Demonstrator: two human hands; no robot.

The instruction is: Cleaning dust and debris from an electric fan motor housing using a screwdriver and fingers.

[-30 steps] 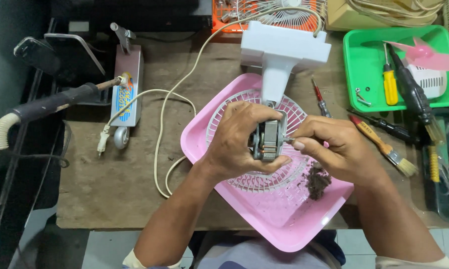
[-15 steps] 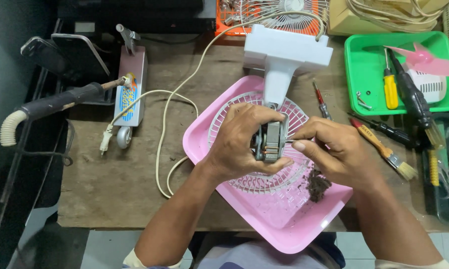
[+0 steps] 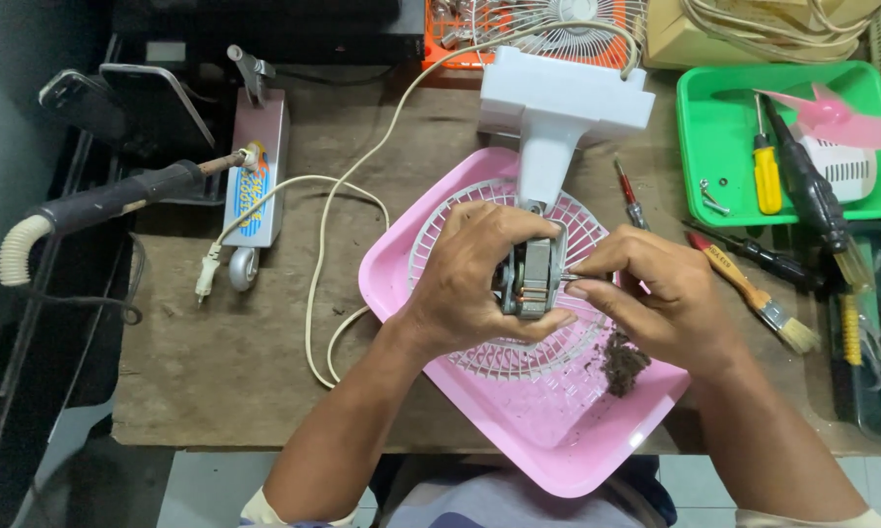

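Observation:
My left hand (image 3: 475, 284) is closed around a small fan motor (image 3: 533, 279), a grey metal block with copper windings. It holds the motor over a white round fan grille (image 3: 519, 357) that lies in a pink plastic tray (image 3: 548, 440). My right hand (image 3: 656, 293) pinches the motor's shaft end on the right side with thumb and fingertips. The motor is still joined to the white fan stand (image 3: 558, 112), which rests on the tray's far rim. A clump of dark dirt (image 3: 621, 362) lies on the tray just below my right hand.
A green tray (image 3: 700, 191) at right holds a yellow screwdriver (image 3: 766, 176), a pink fan blade (image 3: 841, 117) and a white part. A paintbrush (image 3: 758, 298) and screwdrivers lie beside my right hand. A cream power cord (image 3: 313, 284) loops left. A soldering iron (image 3: 108, 200) sits far left.
The view has shifted slightly; my hands and the motor stay in the same place over the grille. My right fingertips keep their pinch at the shaft.

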